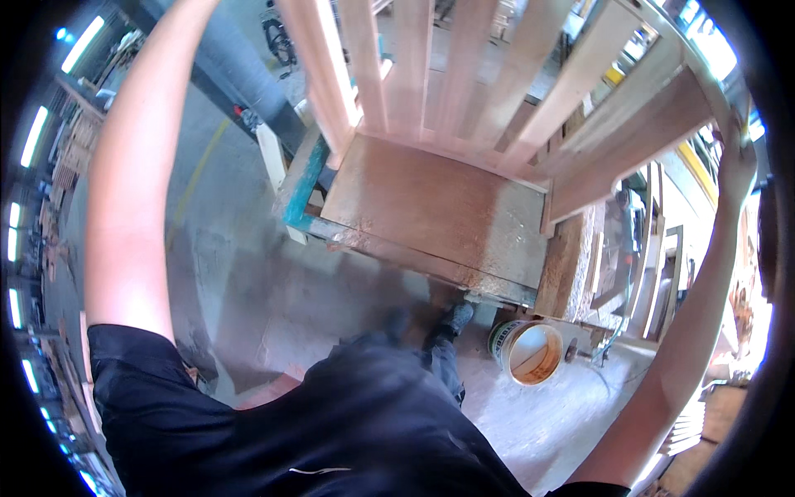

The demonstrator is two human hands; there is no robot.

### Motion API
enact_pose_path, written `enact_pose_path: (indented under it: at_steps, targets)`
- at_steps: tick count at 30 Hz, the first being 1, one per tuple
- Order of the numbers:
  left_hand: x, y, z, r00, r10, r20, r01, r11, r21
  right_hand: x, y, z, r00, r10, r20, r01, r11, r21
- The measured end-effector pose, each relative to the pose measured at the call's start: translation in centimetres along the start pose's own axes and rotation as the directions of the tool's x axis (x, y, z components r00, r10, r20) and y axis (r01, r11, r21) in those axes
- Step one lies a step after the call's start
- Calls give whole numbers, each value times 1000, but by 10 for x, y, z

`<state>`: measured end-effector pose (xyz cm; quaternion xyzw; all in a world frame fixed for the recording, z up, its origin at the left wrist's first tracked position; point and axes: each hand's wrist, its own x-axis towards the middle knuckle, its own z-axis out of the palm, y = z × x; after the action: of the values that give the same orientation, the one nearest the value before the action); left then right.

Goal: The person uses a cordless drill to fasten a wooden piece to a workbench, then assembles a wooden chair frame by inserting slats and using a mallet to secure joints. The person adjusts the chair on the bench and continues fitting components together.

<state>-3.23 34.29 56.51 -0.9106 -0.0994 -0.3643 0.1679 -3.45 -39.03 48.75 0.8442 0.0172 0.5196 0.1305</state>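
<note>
A pale slatted wooden frame (464,74) stands on a low worktable (431,207), its several slats rising toward the top edge of the view. Some slats look blurred. My right hand (735,161) is raised at the far right, with its fingers closed on the outer edge of the frame. My left arm (128,182) reaches up past the upper left edge, so my left hand lies outside the view. The frame's lower end rests along the back and right side of the table's brown, dusty board.
A glue-stained bucket (530,354) stands on the floor by the table's right front corner, beside a thin hose (613,335). A teal-painted edge (308,182) borders the table's left. A grey metal column (244,74) rises behind it. Wooden pieces (662,273) lean at right.
</note>
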Motion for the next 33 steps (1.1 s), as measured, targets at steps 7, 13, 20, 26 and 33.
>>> enact_pose_path:
  at_steps: [7, 13, 20, 26, 33]
  targets:
    - [0, -7, 10, 1000, -15, 16, 15, 1000, 11, 4, -37, -25, 932, 311, 185, -358, 865, 352]
    - [-9, -3, -1, 997, -44, 64, 46, 998, -41, 7, -30, -27, 906, 327, 267, -413, 821, 394]
    - [-12, -4, -7, 994, -59, 87, 66, 995, -77, 9, -30, -31, 902, 326, 283, -418, 823, 386]
    - [-11, -7, -7, 996, -31, 86, 36, 998, -56, 10, -38, -33, 894, 338, 295, -442, 777, 448]
    - [-10, -6, -4, 995, -43, 87, 49, 997, -58, 10, -46, -38, 895, 341, 287, -441, 774, 454]
